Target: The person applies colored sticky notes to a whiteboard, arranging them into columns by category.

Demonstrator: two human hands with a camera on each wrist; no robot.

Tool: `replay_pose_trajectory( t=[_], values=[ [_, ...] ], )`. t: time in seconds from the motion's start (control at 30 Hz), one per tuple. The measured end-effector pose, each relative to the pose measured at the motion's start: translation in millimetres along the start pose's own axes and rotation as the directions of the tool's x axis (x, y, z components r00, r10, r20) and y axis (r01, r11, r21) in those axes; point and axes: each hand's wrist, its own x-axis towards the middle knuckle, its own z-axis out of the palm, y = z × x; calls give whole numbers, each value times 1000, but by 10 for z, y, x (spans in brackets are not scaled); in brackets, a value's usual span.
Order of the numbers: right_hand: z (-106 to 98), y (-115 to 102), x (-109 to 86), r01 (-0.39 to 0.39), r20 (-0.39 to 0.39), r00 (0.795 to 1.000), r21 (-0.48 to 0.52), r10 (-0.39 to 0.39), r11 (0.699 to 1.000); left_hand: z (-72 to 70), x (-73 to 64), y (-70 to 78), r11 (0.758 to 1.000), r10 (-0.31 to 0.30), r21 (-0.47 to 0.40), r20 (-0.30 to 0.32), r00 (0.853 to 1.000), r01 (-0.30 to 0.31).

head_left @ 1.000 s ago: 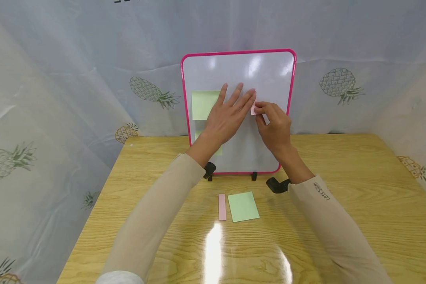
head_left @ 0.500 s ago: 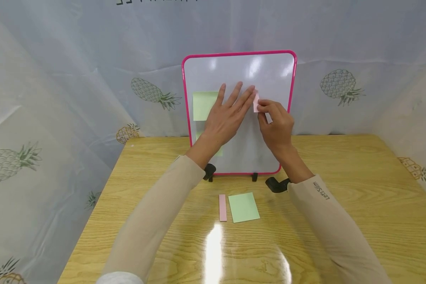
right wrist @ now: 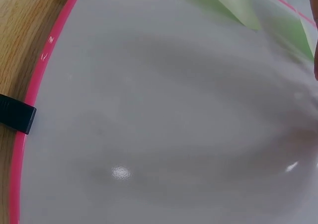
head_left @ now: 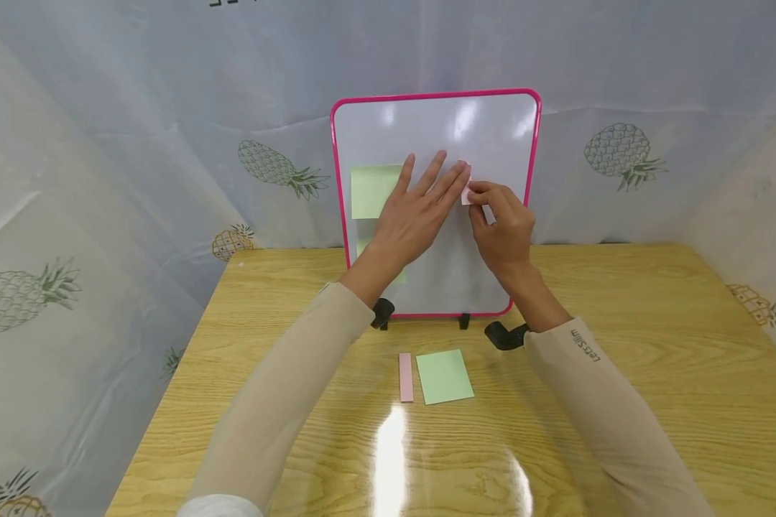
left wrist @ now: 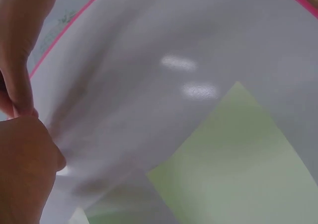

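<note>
A whiteboard [head_left: 440, 273] with a pink frame stands upright on the table. My left hand [head_left: 417, 212] lies over it with fingers straight and spread, its fingertips touching the top of a small pink sticky note [head_left: 466, 197]. The right hand [head_left: 504, 226] pinches that note's right side between thumb and fingers; part of the note is hidden. On the board's left side are a green sticky note [head_left: 370, 192] and a lower green sticky note [head_left: 399, 276], both partly covered by my left hand or wrist. In the left wrist view, the left hand [left wrist: 22, 169] is close beneath the right hand [left wrist: 17, 50].
On the wooden table [head_left: 284, 445], in front of the board, lie a pink strip of sticky notes [head_left: 406, 377] and a green square sticky note pad [head_left: 445, 377]. Black feet [head_left: 463, 321] support the board. A pineapple-print curtain [head_left: 168, 108] hangs behind.
The right hand and the pink note have shifted slightly right and up on the board. The left fingertips have moved a little right over the note's top.
</note>
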Motion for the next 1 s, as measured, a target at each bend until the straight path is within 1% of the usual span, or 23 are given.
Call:
replay_pose_trajectory(
  t=[0.23, 0.47, 0.6, 0.73, 1.0],
  values=[
    [-10, -12, 8, -12, 20, 1000, 8, 11, 1000, 7, 20, -5, 1000, 4, 0, -3, 1000, -4],
    [-11, 10, -5, -14, 55, 998, -6, 15, 1000, -4, 56, 10, 1000, 0, 1, 18, 1000, 0],
    [-8, 14, -22, -23, 48, 999, 1, 23, 1000, -9, 68, 27, 1000, -6, 11, 27, 1000, 6],
    [-10, 14, -27, -11, 41, 999, 4, 11, 1000, -17, 79, 43, 999, -11, 35, 37, 999, 10],
    [-12, 45, -40, 9, 65, 998, -33, -7, 999, -24, 81, 60, 998, -22, 66, 36, 999, 19]
  ],
)
